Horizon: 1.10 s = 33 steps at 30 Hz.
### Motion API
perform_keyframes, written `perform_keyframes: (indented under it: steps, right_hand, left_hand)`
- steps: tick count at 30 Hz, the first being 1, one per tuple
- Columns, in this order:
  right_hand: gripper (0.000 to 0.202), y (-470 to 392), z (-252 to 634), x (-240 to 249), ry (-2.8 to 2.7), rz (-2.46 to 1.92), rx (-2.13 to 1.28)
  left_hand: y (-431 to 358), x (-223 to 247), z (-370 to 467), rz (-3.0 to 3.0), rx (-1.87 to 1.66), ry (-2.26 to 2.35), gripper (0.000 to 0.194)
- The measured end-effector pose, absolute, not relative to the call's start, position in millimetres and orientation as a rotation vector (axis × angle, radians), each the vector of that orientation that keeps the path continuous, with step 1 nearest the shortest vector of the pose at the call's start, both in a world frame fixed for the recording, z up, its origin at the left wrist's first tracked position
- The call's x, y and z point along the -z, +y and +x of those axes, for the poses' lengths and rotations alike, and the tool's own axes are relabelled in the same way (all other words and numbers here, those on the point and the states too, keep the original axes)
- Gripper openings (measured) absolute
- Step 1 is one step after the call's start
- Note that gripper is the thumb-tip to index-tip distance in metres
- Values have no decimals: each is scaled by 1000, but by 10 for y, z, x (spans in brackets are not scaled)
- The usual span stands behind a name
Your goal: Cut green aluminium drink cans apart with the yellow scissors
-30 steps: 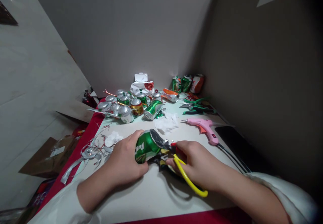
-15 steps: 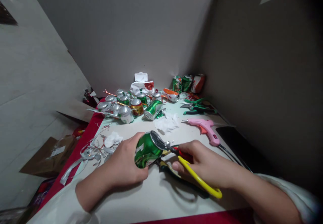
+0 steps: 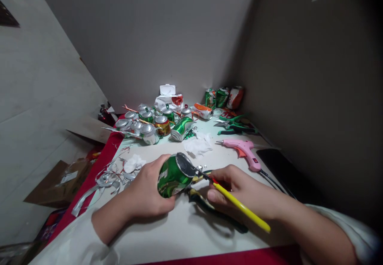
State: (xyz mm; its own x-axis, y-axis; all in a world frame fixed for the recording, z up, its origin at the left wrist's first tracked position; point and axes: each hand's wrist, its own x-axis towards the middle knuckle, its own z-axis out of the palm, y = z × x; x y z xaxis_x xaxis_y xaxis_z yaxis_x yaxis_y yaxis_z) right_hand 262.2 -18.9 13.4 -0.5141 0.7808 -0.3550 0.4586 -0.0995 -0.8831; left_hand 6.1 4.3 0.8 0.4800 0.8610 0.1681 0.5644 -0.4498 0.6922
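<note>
The left hand (image 3: 145, 191) is curled round a tilted green can (image 3: 170, 181) over the table (image 3: 173, 237), and the right hand (image 3: 239, 191) is closed on yellow-and-red-handled pliers (image 3: 242, 208), tips at its rim. The can's end looks opened, so its shaping seems partway along. Behind, small lidded metal pots (image 3: 149, 134) look finished; several upright cans (image 3: 222, 97) farther back appear not yet worked.

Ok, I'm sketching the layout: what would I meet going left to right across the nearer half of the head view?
Cardboard box, silver strips, left hand, green can, right hand.
</note>
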Motion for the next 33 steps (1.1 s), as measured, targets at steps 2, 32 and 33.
perform_keyframes:
  steps: [2,32,33]
  right_hand:
    - [56,-196,2634,-158,-1871,-1277,-1729]
    - [35,-278,2527,-175,-2041,-1427,-1346]
    - [32,-280,2519,-179,-2066,-1455,-1260]
  left_hand:
    - [45,-11,45,2184,-705,1151,65]
    - [59,-85,32,2487,-780,1452,80]
    - [56,-86,30,2483,-811,1464,71]
